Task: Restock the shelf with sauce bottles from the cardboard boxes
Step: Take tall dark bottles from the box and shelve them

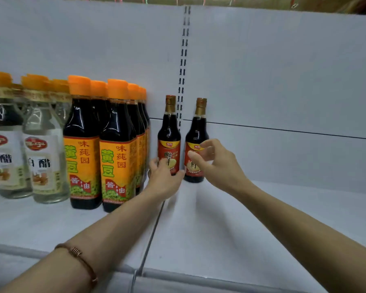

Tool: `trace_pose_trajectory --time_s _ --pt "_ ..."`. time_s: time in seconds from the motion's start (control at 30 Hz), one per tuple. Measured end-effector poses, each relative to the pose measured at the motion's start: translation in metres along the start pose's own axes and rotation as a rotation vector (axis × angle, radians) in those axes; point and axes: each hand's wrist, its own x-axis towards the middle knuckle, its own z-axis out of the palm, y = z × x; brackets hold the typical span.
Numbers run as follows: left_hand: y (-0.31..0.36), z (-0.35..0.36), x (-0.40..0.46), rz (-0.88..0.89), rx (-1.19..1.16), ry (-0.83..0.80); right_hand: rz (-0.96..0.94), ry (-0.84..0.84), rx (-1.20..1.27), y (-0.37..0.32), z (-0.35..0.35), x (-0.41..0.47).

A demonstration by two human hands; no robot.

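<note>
From where I stand, both arms reach deep into the shelf (220, 218). The left hand (164, 178) wraps round the lower part of a small gold-capped sauce bottle (169, 134), thumb on one side and fingers on the other, so it grasps that bottle near its base. The bottle stands upright against the back panel (283, 81), right in front of the slotted upright strip (183, 60).

Just to the right of that hand, the right hand (215, 163) hovers in front of a second gold-capped bottle (197, 132). Its fingers are loosely curled and spread before the label; I cannot tell for sure whether they touch the glass, but they do not seem closed round it.

Close to the left of the left hand stands a tight row of taller orange-capped soy sauce bottles (117, 149), and beyond those some clear vinegar bottles (42, 157). No cardboard box shows here.

The risks, as I judge them: the left hand's knuckles sit very near the orange-capped row, so a sideways nudge could rock one. The two small bottles are narrow and tall, so a push high on the neck, or a wrist catching one while drawing back, could tip it against its neighbour.
</note>
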Motion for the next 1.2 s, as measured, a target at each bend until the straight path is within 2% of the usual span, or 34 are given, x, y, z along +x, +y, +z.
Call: trace_pose_trajectory --time_s 0.17,0.4,0.6,0.73,0.97,1.2 --pt "0.009 -0.037 -0.062 0.138 0.055 -0.002 -0.157 -0.117 0.117 -0.03 -0.015 -0.039" --pt "-0.021 -0.092 -0.133 0.038 0.033 0.182 -0.324 -0.322 0.227 -0.082 0.022 -0.079" --pt "-0.073 -0.17 -0.196 -0.047 0.134 0.38 -0.477 -0.501 0.303 -0.153 0.084 -0.118" --pt "-0.113 -0.24 -0.242 -0.13 0.179 0.44 -0.583 -0.626 0.311 -0.214 0.13 -0.147" --pt "-0.174 -0.379 -0.338 -0.293 0.335 0.438 -0.618 -0.794 0.451 -0.333 0.233 -0.226" --pt "-0.251 -0.503 -0.423 -0.353 0.47 0.403 -0.667 -0.9 0.436 -0.431 0.328 -0.292"
